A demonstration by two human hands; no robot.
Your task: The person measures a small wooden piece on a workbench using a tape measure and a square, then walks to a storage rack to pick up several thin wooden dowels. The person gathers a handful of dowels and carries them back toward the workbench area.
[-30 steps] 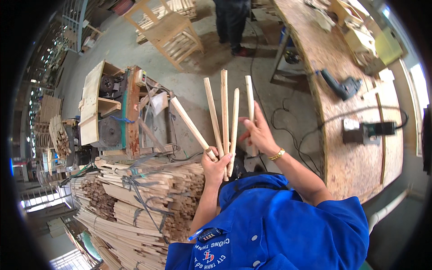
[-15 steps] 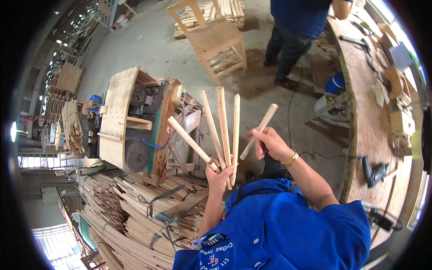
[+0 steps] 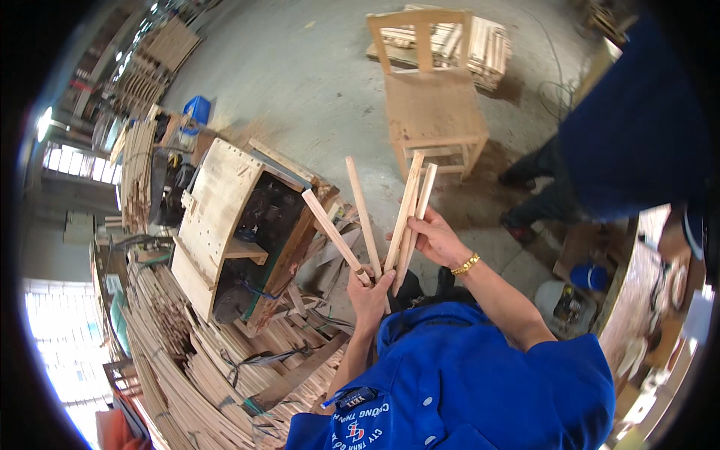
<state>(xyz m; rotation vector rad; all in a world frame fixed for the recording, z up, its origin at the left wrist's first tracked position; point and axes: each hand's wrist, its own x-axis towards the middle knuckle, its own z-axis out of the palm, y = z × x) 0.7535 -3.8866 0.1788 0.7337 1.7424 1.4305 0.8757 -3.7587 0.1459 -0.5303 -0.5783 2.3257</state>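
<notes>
My left hand (image 3: 370, 295) is closed round the lower ends of several slim pale wooden sticks, fanned out and pointing away from me. One stick (image 3: 330, 229) leans far left, a second (image 3: 361, 206) stands steeper beside it. Two more, a stick (image 3: 403, 214) and its right-hand neighbour (image 3: 422, 210), lie close together on the right. My right hand (image 3: 439, 240) has its thumb and fingers closed on this right-hand pair; whether it grips one or both cannot be made out. The palm of my left hand hides the sticks' lower parts.
A wooden chair (image 3: 437, 109) stands ahead, stacked wood (image 3: 484, 52) behind it. Left is a machine with a plywood panel (image 3: 217, 217); bundled wood strips (image 3: 172, 360) lie below it. Another person (image 3: 637, 127) stands at right by a cluttered workbench (image 3: 634, 300) and a blue container (image 3: 589, 277).
My right hand has brought its separate stick leftward against the sticks in my left hand. The view has swung left, so the chair and the other person appear farther right.
</notes>
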